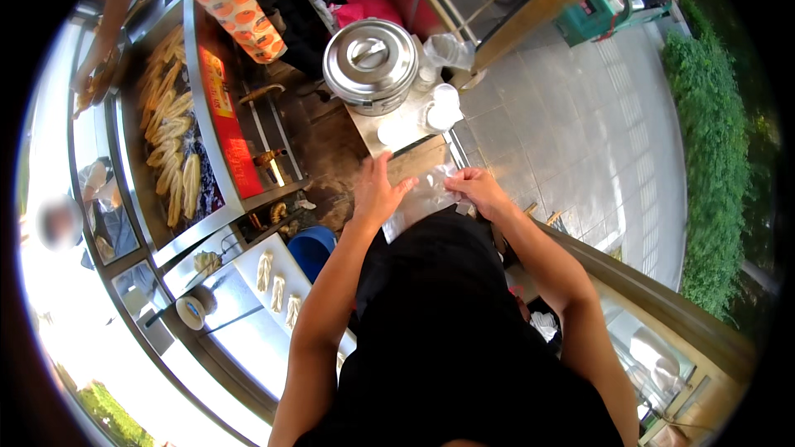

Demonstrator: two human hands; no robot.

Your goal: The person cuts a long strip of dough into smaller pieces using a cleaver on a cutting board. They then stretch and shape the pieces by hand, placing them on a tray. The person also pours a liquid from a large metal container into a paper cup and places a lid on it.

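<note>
My right hand [477, 189] pinches the edge of a clear plastic bag [428, 189], which hangs in front of my dark clothing. To the left of the bag, my left hand [380, 192] is raised with its fingers apart; its thumb reaches the bag's edge, and whether it touches is not clear. Beyond both hands a lidded stainless steel pot [371, 65] stands on a small metal table [366, 127]. White cups or lids [442, 113] and a clear plastic bag lie at the pot's right.
Fried dough sticks [171, 130] lie in a metal fryer at the left. Raw dough pieces [277, 293] rest on a white board nearer me, beside a blue bucket [312, 252]. Another person in a patterned apron [239, 15] stands at the upper left. A wooden frame edges the right side.
</note>
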